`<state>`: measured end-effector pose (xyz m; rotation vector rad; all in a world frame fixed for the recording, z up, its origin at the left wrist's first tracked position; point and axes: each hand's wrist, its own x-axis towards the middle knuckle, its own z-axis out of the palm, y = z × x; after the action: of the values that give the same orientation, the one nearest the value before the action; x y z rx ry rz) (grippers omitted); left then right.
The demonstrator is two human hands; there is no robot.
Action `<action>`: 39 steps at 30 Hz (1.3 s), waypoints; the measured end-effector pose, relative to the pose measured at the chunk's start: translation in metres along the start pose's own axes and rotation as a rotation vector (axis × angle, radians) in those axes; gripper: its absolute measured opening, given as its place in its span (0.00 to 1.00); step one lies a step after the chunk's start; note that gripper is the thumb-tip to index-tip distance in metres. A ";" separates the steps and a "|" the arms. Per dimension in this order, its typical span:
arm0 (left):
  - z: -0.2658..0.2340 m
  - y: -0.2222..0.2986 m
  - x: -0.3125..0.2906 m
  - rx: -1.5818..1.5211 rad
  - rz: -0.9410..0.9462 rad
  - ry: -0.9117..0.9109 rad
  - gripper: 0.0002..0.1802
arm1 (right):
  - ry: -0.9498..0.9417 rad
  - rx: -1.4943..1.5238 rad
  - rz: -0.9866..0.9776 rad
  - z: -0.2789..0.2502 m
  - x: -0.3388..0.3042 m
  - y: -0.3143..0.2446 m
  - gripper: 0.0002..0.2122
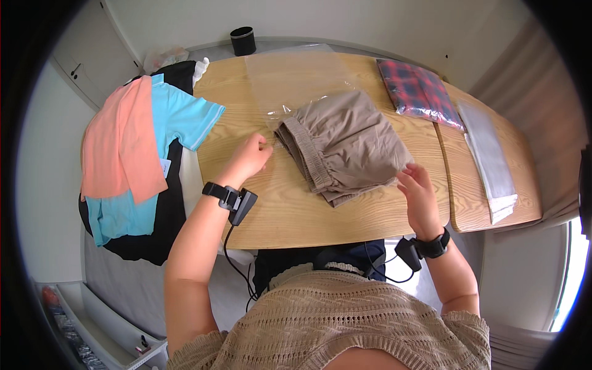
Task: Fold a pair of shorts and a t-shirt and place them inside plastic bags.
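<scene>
A pair of folded brown trousers (357,142) with a gathered elastic waistband lies at a slant on the wooden table (259,222). Its upper part rests against or over a clear plastic bag (302,71) spread flat behind it; how far the bag reaches beneath is hidden. Left of the waistband, my left hand (250,157) is closed, fingers curled, close to the bag's near left edge. Whether it pinches the film cannot be made out. My right hand (422,194) is at the trousers' right corner, fingers stretched and slightly apart, fingertips touching or almost touching the cloth.
At the left lie a peach and light-blue garment (126,142) and black clothing (169,228). A bagged red-and-navy plaid garment (413,89) sits far right, beside a stack of clear bags (490,160). Behind the table stands a black bin (243,42); a white container (98,320) is at lower left.
</scene>
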<state>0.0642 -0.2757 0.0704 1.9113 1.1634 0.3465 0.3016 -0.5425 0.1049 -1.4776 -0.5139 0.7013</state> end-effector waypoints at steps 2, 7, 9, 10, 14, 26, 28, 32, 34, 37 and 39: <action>-0.002 0.000 0.007 0.017 -0.003 -0.025 0.16 | -0.058 0.268 0.306 -0.022 -0.001 0.010 0.17; 0.005 0.010 0.026 0.103 -0.023 -0.031 0.15 | -0.277 0.643 0.594 -0.005 -0.001 0.021 0.18; 0.003 0.016 0.026 0.182 -0.038 -0.087 0.16 | -0.324 0.723 0.625 0.018 0.006 0.021 0.21; 0.004 0.014 0.027 0.186 -0.037 -0.082 0.16 | -0.295 0.748 0.710 0.024 0.012 0.028 0.21; 0.009 0.013 0.025 0.306 0.057 -0.036 0.15 | -0.385 0.887 0.670 0.051 0.026 0.037 0.19; -0.010 0.001 -0.041 -0.364 -0.129 -0.254 0.11 | -0.375 0.911 0.674 0.087 0.027 0.023 0.13; -0.010 -0.004 -0.047 -0.294 -0.167 -0.232 0.11 | -0.341 0.867 0.705 0.091 0.023 0.024 0.13; -0.006 0.002 -0.063 -0.067 -0.130 -0.142 0.12 | -0.538 1.123 0.673 0.086 0.035 0.024 0.14; 0.001 0.002 -0.081 0.310 0.052 0.108 0.13 | -0.508 0.970 0.692 0.093 0.030 0.019 0.14; 0.018 0.034 -0.117 0.649 0.230 0.188 0.15 | -0.412 0.731 0.701 0.103 0.019 0.005 0.15; 0.036 0.056 -0.143 0.587 0.307 -0.017 0.13 | -0.543 0.837 0.719 0.102 0.017 -0.001 0.15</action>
<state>0.0435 -0.4241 0.1184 2.6112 1.0286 0.1560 0.2423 -0.4585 0.1090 -0.6252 -0.0241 1.6690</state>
